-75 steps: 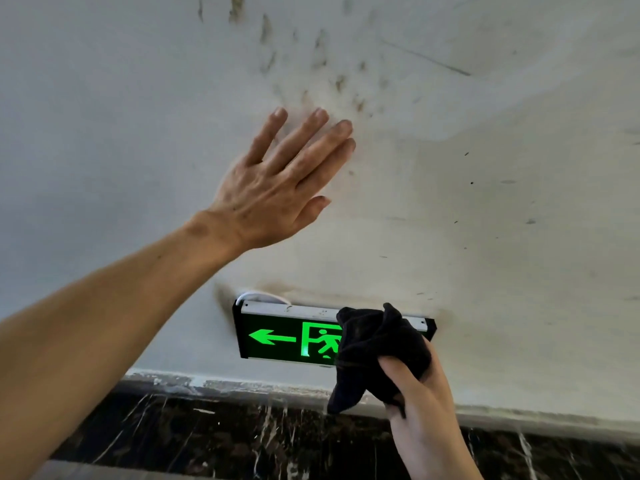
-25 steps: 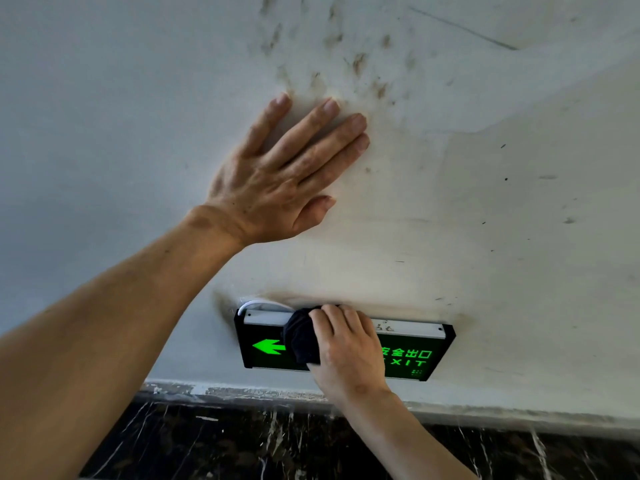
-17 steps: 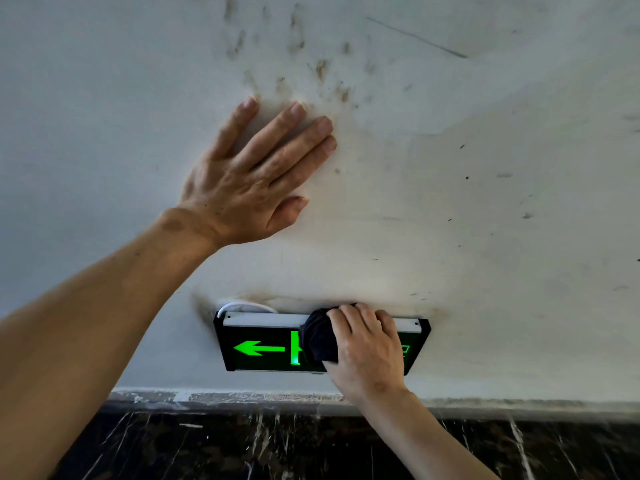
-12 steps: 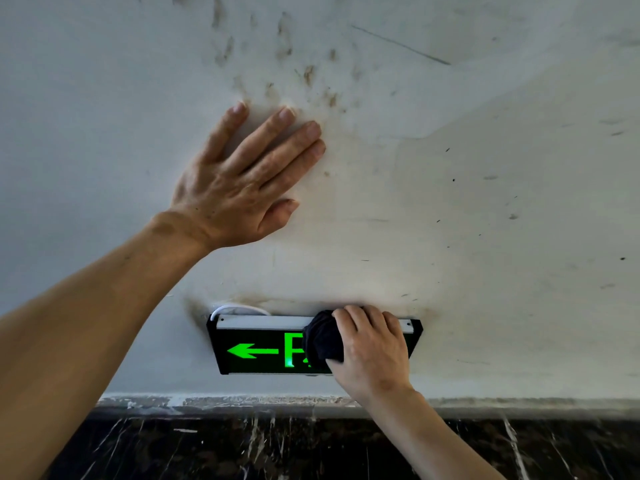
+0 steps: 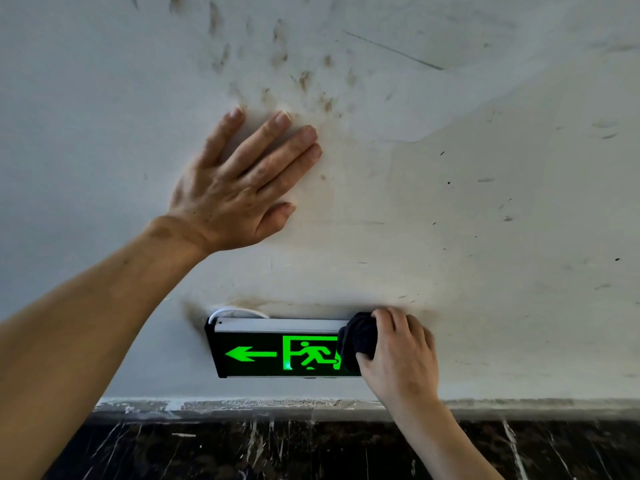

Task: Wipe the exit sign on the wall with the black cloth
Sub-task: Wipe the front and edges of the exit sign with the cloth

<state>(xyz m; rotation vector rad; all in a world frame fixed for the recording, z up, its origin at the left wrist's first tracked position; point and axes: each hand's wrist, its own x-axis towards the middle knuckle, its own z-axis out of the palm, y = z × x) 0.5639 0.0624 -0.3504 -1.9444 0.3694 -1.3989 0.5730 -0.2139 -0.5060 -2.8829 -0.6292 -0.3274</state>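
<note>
One exit sign, one black cloth, two hands (left, right)

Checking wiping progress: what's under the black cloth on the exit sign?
The bunched black cloth, held by the right hand, covers the green-lit exit sign at its right end; whatever is printed there is hidden.

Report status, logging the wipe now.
Left hand flat on wall. Right hand presses cloth on sign, right end. Nothing blocking.
</note>
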